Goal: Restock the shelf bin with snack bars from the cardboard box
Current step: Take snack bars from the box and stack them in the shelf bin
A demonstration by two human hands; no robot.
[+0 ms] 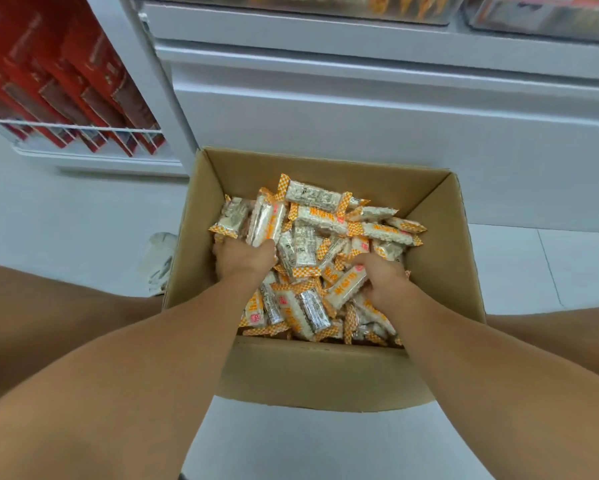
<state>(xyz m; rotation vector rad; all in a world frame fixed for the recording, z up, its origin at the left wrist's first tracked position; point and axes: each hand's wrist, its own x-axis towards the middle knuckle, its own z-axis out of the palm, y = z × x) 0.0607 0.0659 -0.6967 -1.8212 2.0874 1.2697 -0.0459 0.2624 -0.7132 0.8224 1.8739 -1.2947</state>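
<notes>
Here, both hands' grip, left hand [244, 258] and right hand [382, 277], around snack bars [311, 237].

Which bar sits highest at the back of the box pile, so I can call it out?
Find the open cardboard box on the floor below the white shelf. At the far end of its pile lies one snack bar, crosswise on top. Unlike its neighbours, it shows whole, both orange-checked ends visible.

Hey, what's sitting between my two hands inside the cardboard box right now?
In the head view, loose snack bars in orange-and-white wrappers fill the stretch between the left hand and right hand.
</notes>
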